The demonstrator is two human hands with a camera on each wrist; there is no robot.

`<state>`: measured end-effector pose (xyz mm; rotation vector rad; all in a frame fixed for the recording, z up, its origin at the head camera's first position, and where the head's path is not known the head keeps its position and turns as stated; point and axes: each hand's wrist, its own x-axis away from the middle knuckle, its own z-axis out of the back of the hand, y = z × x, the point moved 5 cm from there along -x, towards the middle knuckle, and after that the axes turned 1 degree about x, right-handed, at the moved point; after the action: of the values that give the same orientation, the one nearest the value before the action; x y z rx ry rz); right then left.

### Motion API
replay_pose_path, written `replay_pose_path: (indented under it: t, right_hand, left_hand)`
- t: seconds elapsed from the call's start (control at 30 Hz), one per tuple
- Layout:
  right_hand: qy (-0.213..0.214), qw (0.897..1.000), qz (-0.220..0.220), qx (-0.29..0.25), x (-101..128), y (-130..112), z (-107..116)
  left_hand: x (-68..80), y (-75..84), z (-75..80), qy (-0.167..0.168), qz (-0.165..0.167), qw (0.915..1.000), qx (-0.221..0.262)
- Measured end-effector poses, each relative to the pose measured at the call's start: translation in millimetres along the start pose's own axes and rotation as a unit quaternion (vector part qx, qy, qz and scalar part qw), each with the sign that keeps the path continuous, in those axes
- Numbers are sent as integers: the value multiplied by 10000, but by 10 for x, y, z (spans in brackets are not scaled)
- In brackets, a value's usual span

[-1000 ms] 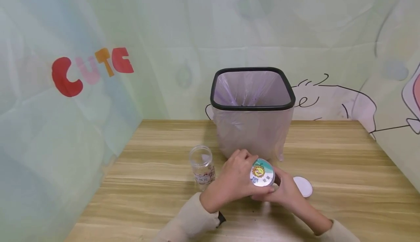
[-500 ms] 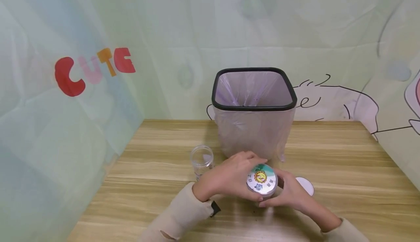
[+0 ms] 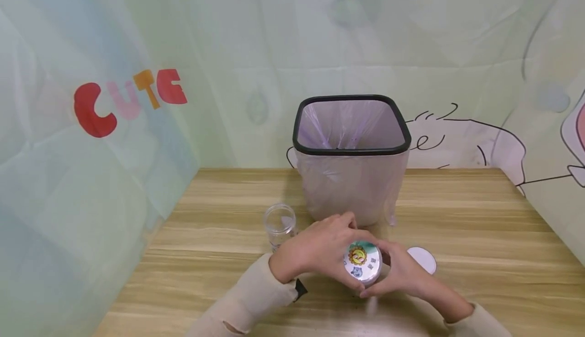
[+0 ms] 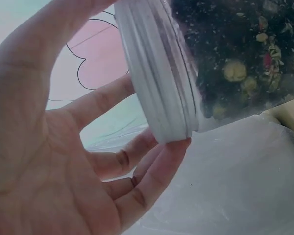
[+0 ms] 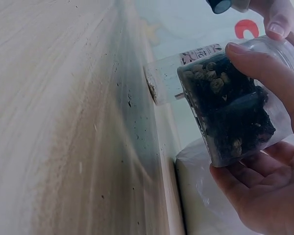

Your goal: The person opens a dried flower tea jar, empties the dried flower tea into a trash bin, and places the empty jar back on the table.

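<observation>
Both hands hold a clear jar [image 5: 230, 110] of dark dried bits above the table, in front of the bin. My left hand [image 3: 320, 249] curls its fingers [image 4: 152, 176] round the jar's white lid [image 4: 159, 83], which bears a sun sticker [image 3: 362, 260]. My right hand [image 3: 399, 275] grips the jar's body from the right, its fingers [image 5: 257, 73] wrapped over the clear wall. The jar lies tilted, with the lid facing up toward me.
A bin [image 3: 352, 146] with a black rim and a pale plastic liner stands behind the hands. An empty clear jar [image 3: 280, 225] stands to the left, and a loose white lid [image 3: 421, 260] lies to the right on the wooden table [image 3: 480, 225]. Curtained walls close three sides.
The sticker on the lid has turned under the left hand. The jar and both hands have dropped slightly and come a little closer to me.
</observation>
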<state>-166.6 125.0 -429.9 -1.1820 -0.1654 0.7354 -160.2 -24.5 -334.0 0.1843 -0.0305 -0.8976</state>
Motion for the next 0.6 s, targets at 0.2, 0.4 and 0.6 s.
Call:
replay_pose_path:
  t: [0.2,0.4,0.6]
  right_hand:
    - [141,9999,23,-59,-10,17,-35]
    - [564,9983,-116,95,-14,32,-60]
    - [950,9954,-63,145,-24,35,-86]
  left_hand:
    - [7,13,15,121,105,9998,-153]
    - [3,10,12,318,449,9971,-519]
    - [-18,16,1,399,916,9903,-967]
